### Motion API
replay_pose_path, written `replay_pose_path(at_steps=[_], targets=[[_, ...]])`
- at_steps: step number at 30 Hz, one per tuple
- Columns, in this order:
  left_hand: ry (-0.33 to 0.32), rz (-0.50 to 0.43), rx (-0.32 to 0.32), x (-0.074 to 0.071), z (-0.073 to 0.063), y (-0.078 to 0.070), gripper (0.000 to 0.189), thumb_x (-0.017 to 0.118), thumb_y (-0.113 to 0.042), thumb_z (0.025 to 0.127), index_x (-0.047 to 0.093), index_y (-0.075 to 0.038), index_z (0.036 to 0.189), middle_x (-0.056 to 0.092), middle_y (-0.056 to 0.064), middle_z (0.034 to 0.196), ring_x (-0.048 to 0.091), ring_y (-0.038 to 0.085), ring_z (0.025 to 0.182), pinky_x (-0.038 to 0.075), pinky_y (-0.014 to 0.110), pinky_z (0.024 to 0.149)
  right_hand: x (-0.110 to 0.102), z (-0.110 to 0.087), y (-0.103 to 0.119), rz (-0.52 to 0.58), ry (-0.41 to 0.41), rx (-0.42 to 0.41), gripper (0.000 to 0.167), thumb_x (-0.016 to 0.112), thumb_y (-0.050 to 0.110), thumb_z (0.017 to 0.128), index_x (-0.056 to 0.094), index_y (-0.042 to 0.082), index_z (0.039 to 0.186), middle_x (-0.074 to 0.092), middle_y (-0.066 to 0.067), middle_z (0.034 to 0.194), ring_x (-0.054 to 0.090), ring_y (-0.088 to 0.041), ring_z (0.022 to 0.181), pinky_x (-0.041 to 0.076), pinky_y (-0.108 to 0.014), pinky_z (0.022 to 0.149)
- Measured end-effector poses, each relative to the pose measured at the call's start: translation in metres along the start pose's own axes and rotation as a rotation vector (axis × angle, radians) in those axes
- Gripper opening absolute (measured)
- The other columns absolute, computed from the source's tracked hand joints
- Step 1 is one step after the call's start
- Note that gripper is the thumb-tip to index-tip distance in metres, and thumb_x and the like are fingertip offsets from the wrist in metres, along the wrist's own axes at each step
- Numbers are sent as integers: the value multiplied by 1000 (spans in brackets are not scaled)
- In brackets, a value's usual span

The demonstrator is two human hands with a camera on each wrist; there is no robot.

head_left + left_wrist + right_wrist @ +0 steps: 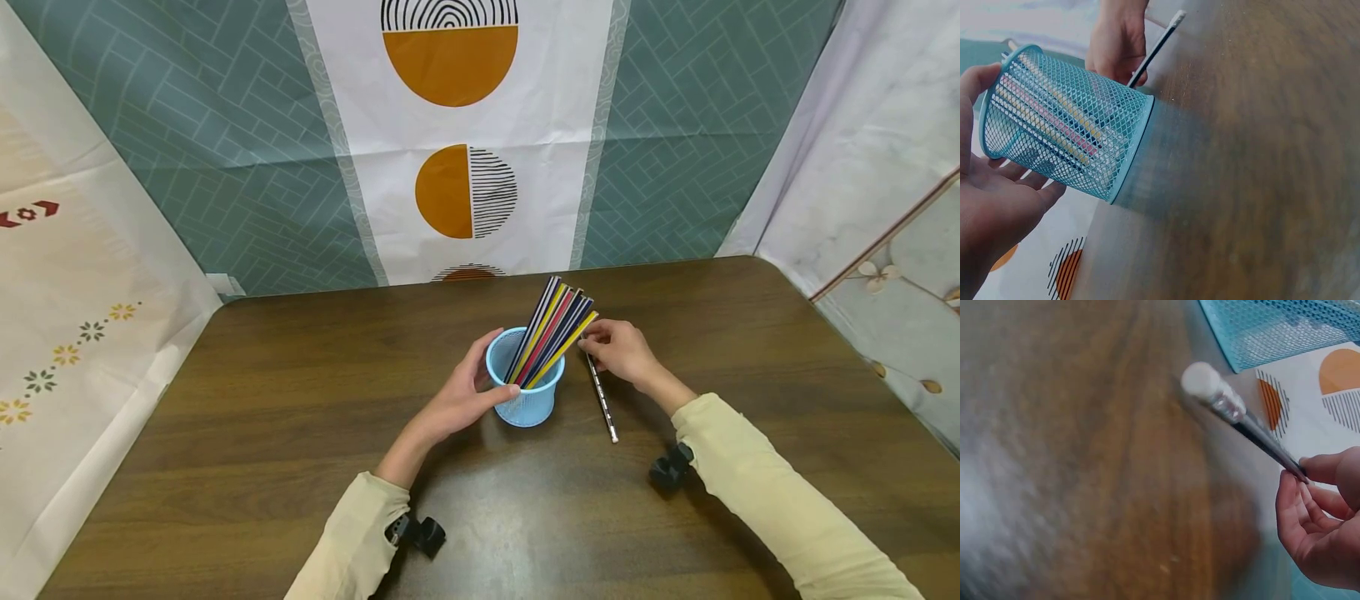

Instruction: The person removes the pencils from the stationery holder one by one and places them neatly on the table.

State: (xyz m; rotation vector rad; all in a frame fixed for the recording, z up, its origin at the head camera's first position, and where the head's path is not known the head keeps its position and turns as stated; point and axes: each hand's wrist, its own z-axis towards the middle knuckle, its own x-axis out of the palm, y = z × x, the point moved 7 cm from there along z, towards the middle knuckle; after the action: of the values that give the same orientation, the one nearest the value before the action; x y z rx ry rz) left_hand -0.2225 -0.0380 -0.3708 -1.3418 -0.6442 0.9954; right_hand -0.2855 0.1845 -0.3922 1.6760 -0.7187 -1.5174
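1. Spreading across the lower half of the head view is a brown wood-grain table [225, 458].
2. Across the top of the frame hangs a teal cloth [247, 125], its white centre panel [547, 108] printed with orange-and-black circles.
3. Pale patterned cloths line the left edge [135, 250] and the right edge [870, 125].
4. Two cream sleeves [787, 500] reach in from the bottom left and bottom right.
5. Near the centre, the person's left hand [472, 392] holds a cup, thumb at the near rim and fingers spread round the far side.
6. That light-blue mesh cup [528, 408] stands upright, just right of centre.
7. To its right, the right hand [622, 350] has its fingers bent in, thumb and fingertips pinching one pencil.
8. A bundle of pencils [551, 337], dark, yellow and red, leans in the cup toward the upper right.
9. Small black devices [427, 537] sit at both wrists.
10. The lone dark pencil [602, 400] slants toward the lower right, apart from the cup; its white end and silver band show close up in the right wrist view.
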Motion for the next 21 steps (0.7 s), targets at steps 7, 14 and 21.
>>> replay_pose_path(at_steps=[7, 14, 21], targets=[[-8, 9, -16, 1, -1, -1, 77, 66, 1, 89, 20, -3, 150, 35, 19, 145, 37, 31, 134, 32, 44, 108, 4, 0, -5, -25, -23, 28, 28, 62, 7, 94, 60, -11, 116, 64, -18, 97, 60, -17, 72, 54, -27, 59], [-3, 9, -12, 0, -1, 0, 77, 66, 1, 89, 20, -2, 150, 34, 20, 146, 36, 33, 135, 30, 45, 109, 7, -1, -5, -62, -46, 24, 28, 63, 6, 93, 61, -12, 114, 65, -17, 93, 61, -16, 67, 55, -27, 57], [-7, 6, -10, -1, -1, 1, 75, 65, 0, 90, 21, -4, 150, 35, 21, 145, 36, 33, 135, 30, 45, 109, 9, 0, -5, -104, -46, -5, 27, 64, 6, 92, 61, -12, 111, 63, -14, 86, 60, -13, 58, 54, -26, 53]])
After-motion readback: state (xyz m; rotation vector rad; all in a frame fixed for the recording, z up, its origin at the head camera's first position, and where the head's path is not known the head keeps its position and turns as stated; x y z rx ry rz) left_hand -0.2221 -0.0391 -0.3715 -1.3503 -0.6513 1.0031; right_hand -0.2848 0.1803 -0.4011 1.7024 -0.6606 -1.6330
